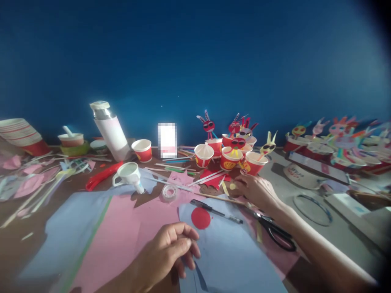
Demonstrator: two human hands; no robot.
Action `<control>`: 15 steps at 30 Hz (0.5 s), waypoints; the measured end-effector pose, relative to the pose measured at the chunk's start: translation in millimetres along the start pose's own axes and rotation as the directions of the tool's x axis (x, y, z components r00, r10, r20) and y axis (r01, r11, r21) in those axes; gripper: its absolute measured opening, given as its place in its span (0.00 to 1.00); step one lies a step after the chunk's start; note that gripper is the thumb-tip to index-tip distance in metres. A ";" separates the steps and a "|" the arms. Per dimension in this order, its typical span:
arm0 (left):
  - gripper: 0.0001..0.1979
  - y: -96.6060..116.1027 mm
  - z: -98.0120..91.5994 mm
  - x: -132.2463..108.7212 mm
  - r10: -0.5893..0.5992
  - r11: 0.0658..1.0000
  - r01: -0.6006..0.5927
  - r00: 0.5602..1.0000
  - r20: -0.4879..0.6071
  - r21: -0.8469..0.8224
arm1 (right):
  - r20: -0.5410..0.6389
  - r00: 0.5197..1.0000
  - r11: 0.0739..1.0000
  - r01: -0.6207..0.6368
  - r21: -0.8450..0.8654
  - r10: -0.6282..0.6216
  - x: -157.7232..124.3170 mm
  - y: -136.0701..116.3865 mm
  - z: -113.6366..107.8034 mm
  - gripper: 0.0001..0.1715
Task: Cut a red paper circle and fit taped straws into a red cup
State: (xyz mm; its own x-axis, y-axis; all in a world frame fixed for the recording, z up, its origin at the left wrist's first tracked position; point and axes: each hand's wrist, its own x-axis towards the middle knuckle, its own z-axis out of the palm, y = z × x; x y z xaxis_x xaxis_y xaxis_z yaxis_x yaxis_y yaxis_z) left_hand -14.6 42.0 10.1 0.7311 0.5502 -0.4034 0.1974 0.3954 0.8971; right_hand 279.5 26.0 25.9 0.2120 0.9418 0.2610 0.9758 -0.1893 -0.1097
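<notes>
My left hand (172,250) hovers over the light blue paper (241,252), fingers loosely curled and apart, with nothing visible in them. A red paper circle (200,218) lies on that sheet just beyond it. My right hand (259,191) reaches forward to the tabletop, fingertips bent together beside a small yellow paper piece (232,186); whatever they pinch is hidden. Under the right forearm lie black-handled scissors (276,234). A black pen (215,211) rests between the hands. Just past the right hand stands a red paper cup (255,162) with a yellow rabbit-eared figure (269,148).
A white thermos (111,132), a mug (128,177) and a stack of paper cups (23,136) stand at left. A tape roll (170,193) lies on pink paper (122,232). More decorated cups (319,148) and a cap (301,177) are at right. A blue wall (183,61) rises behind.
</notes>
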 end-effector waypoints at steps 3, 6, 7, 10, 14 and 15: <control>0.10 -3.0 -2.9 2.1 -0.010 1.000 0.010 1.000 0.001 -0.006 | -0.044 0.998 0.998 -0.042 -0.043 0.040 0.9 15.4 9.9 0.14; 0.10 -6.3 -4.1 3.9 0.003 1.000 -0.003 1.000 -0.019 -0.016 | -0.058 0.998 0.999 -0.035 -0.041 0.032 -6.4 10.5 11.9 0.13; 0.10 -6.5 -3.9 4.3 0.003 1.000 -0.003 1.000 -0.031 -0.019 | -0.059 0.998 1.000 -0.010 -0.026 0.009 -9.5 5.4 10.7 0.12; 0.09 -3.8 -2.0 5.4 -0.008 1.000 0.007 0.998 -0.067 -0.007 | -0.063 0.986 0.984 0.160 0.075 -0.155 -21.8 -17.1 3.5 0.11; 0.09 2.2 -0.1 7.3 -0.020 0.999 0.023 0.996 -0.091 0.032 | -0.005 0.896 0.873 0.433 0.226 -0.444 -48.6 -51.3 -8.0 0.08; 0.09 3.2 0.0 7.5 -0.023 0.999 0.027 0.995 -0.094 0.036 | 0.035 0.871 0.848 0.467 0.251 -0.490 -56.8 -58.0 -9.9 0.09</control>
State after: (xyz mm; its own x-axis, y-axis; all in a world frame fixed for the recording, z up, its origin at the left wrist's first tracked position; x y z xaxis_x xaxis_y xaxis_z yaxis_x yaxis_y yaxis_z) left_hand -8.5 47.4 9.9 0.6617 0.6076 -0.4392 0.2398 0.3835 0.8918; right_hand 211.4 -19.3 26.9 -0.2950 0.9228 0.2478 0.9130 0.3487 -0.2116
